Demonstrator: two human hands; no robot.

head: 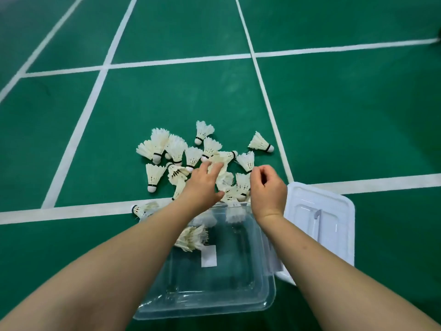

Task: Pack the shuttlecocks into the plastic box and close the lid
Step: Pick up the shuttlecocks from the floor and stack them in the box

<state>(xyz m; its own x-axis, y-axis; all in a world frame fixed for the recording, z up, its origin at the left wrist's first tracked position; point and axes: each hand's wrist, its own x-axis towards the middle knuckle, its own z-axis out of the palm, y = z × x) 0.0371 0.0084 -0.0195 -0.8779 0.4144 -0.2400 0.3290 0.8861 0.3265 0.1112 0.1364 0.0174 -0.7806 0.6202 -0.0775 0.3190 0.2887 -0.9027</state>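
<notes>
Here, in the head view, we look down on a green badminton court floor [334,115] crossed by white court lines [71,212]. A clear plastic box [267,304] sits open on the floor just in front of us, with a few feather shuttlecocks [191,238] lying at its far left inside, beside a white label [208,256]. Its translucent white lid [338,206] lies flat on the floor, touching the box on the right side.

Beyond the far edge of the box we see a loose pile of white shuttlecocks [176,149] scattered over the floor. One shuttlecock [260,142] lies a little apart at the far right of the pile, and another [143,209] rests on the near white line, just beside the box's far left corner.

Both our bare forearms reach over the box to the pile. Our left hand [202,185] is spread, fingers touching the shuttlecocks in the middle of the heap; whether it grips any we cannot tell. Our right hand [267,187] is curled, fingertips pinched together at the pile's right edge, and we cannot tell whether they hold anything.
</notes>
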